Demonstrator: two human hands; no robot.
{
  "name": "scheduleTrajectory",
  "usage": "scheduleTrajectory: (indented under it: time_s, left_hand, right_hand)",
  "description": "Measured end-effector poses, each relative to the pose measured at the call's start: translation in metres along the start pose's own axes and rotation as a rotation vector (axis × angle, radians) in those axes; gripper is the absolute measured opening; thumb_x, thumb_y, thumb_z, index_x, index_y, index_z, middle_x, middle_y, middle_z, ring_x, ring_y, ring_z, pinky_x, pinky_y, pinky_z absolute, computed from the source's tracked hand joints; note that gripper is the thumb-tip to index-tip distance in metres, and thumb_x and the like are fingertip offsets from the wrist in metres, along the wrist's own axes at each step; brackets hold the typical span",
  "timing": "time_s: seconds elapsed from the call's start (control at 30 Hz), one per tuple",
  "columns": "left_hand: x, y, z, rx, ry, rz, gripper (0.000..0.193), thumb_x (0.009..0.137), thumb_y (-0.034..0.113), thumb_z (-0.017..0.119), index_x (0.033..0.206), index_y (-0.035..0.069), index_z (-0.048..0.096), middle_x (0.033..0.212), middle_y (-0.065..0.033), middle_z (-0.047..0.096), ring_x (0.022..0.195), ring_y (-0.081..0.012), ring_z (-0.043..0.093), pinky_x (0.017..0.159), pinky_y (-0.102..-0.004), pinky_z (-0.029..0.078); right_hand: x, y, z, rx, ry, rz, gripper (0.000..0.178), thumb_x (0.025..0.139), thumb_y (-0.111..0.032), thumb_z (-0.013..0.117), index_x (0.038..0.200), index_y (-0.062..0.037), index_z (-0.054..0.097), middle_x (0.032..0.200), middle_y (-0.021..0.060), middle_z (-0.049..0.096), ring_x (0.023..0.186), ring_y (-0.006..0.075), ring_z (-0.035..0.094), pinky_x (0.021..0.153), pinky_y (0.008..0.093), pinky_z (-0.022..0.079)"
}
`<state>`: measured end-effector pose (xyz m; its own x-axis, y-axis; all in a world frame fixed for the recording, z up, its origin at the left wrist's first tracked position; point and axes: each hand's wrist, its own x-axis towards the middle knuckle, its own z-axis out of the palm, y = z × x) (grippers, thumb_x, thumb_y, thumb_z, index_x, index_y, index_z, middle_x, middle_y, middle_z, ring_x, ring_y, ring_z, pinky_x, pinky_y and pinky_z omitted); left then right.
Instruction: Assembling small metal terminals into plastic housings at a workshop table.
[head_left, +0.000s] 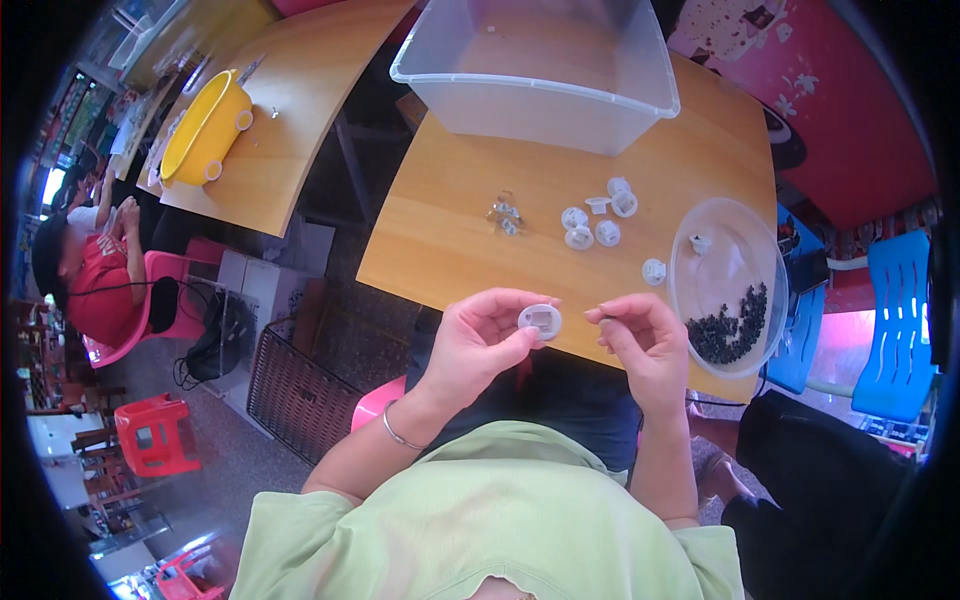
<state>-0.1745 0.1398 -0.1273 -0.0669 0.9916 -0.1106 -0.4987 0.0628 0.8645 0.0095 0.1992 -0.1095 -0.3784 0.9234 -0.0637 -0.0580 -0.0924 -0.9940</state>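
Note:
My left hand holds a round white plastic part by its rim, between thumb and fingers, just over the table's near edge. Beside it, a little to the right, my right hand is closed in a pinch on a small dark piece, mostly hidden by the fingertips. The two hands are apart. Several similar white parts, one of them near the middle, lie beyond my hands. Left of these is a small heap of shiny metal pieces. A clear round tray at right contains many small black pieces and a white part.
A large translucent bin stands at the table's far side. On another table at left is a yellow basin. Someone in a red shirt sits there. A brown woven basket stands on the floor; blue chairs are at right.

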Motion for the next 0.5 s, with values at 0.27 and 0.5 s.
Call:
scheduleTrajectory:
  time_s: [0.27, 0.5]
  left_hand:
    - [0.0003, -0.0016, -0.0054, 0.021, -0.002, -0.042, 0.027, 0.08, -0.006, 0.056, 0.106, -0.002, 0.059, 0.105, -0.0128, 0.063, 0.09, -0.0128, 0.061, 0.078, -0.0242, 0.051]
    - [-0.0002, 0.0062, -0.0001, 0.002, -0.028, -0.143, 0.037, 0.082, -0.002, 0.06, 0.118, -0.002, 0.054, 0.104, -0.0093, 0.063, 0.093, -0.0132, 0.061, 0.082, -0.025, 0.05]
  right_hand:
    - [-0.0012, -0.0016, -0.001, 0.098, -0.018, 0.033, 0.014, 0.083, 0.007, 0.055, 0.095, 0.0006, 0.057, 0.091, 0.0083, 0.065, 0.075, 0.0089, 0.058, 0.067, 0.0219, 0.048]
    - [0.0, 0.0021, -0.0014, 0.245, -0.013, 0.104, 0.012, 0.087, 0.001, 0.052, 0.098, -0.0001, 0.056, 0.093, 0.0104, 0.065, 0.069, 0.0083, 0.056, 0.063, 0.0204, 0.046]
